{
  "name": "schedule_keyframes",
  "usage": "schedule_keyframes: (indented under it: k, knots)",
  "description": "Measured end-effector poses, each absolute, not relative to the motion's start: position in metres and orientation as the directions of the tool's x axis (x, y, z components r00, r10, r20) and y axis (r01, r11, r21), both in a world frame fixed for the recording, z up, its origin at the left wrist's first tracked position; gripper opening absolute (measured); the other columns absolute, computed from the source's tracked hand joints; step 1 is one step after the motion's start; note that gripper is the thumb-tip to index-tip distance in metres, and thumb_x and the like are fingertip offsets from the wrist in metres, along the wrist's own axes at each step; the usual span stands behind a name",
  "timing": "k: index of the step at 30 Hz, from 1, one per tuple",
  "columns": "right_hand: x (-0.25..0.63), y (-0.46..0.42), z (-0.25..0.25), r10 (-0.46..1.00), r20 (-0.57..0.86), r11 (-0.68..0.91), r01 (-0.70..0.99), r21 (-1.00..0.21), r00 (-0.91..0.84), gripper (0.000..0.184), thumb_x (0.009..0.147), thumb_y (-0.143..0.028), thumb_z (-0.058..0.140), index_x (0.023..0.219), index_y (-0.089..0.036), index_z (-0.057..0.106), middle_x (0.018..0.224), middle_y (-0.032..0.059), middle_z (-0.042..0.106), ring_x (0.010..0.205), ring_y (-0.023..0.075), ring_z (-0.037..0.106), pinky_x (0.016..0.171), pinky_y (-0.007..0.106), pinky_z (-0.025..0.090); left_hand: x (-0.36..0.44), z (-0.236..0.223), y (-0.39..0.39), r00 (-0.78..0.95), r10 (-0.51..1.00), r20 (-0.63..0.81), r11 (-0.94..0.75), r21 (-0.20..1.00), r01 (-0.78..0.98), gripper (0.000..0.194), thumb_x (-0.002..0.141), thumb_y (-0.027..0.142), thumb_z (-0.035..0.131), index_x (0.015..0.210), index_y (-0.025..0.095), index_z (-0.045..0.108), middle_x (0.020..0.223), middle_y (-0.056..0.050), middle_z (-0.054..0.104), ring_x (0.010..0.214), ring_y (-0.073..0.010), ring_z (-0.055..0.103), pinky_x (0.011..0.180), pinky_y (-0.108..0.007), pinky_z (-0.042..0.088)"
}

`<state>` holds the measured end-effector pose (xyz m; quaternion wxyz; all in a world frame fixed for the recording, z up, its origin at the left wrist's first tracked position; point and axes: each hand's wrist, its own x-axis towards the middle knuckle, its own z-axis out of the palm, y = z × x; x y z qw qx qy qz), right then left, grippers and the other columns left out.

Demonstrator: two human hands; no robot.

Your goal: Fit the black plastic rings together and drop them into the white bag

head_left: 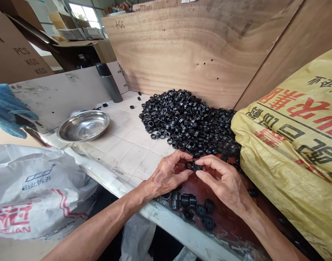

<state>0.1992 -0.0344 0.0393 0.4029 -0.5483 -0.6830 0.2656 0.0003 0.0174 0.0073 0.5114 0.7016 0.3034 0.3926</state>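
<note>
gleaming steel bowl point(83, 126) beside black rings point(182, 119)

Open tile left of the heap, walled in on the right

Bare tiles of the worktop point(128, 159) leave a free path between the steel bowl point(83, 126) and the heap of black rings point(187, 123), back to the corner at the plywood board point(182, 47). The yellow woven sack point(288, 152) blocks the right side, the white woven bag point(35, 188) lies against the front edge, and loose rings point(191, 206) crowd the front edge just beside the right hand point(225, 181).
</note>
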Motion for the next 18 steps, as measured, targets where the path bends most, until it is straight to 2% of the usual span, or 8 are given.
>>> schedule_keyframes:
  k: [3,9,13,18]
  knots:
    - [0.1997,-0.0353,0.0402,0.98,0.197,0.188,0.49,-0.851,-0.034,0.021,0.09,-0.032,0.064,0.108,-0.023,0.072,0.1,0.0031,0.075,0.083,0.0188,0.069,0.075,0.029,0.056,0.0003,0.0066,0.0177,0.486,0.84,0.24,-0.273,0.962,-0.003,0.031,0.088,0.028,0.071,0.117,0.021,0.063,0.121,-0.009,0.068,0.098,-0.0192,0.07,0.083,-0.03,0.06]
    - [0.1984,-0.0351,0.0459,0.998,0.059,0.054,0.337,-0.94,0.005,0.022,0.088,-0.034,0.063,0.105,-0.022,0.071,0.101,0.0035,0.075,0.087,0.0196,0.071,0.078,0.03,0.058,-0.0004,0.0068,0.0179,0.501,0.832,0.238,-0.265,0.964,-0.018,0.03,0.089,0.028,0.07,0.118,0.02,0.062,0.122,-0.01,0.067,0.098,-0.0192,0.07,0.084,-0.031,0.06]
    - [0.1978,-0.0337,0.0401,0.996,0.092,0.08,0.346,-0.935,0.019,0.024,0.082,-0.035,0.072,0.101,-0.021,0.068,0.099,0.0043,0.074,0.088,0.0198,0.07,0.076,0.029,0.057,-0.0004,0.0083,0.0174,0.509,0.82,0.261,-0.302,0.953,-0.003,0.03,0.09,0.025,0.069,0.119,0.02,0.062,0.122,-0.01,0.067,0.103,-0.0207,0.07,0.086,-0.032,0.061]
    - [0.1987,-0.0351,0.0369,0.989,0.145,0.114,0.426,-0.898,0.042,0.018,0.086,-0.034,0.068,0.098,-0.021,0.067,0.086,0.002,0.071,0.075,0.0168,0.066,0.068,0.027,0.055,0.0004,0.0073,0.0176,0.513,0.818,0.26,-0.291,0.956,-0.02,0.03,0.09,0.025,0.069,0.119,0.02,0.062,0.12,-0.009,0.068,0.101,-0.0206,0.07,0.088,-0.032,0.06]
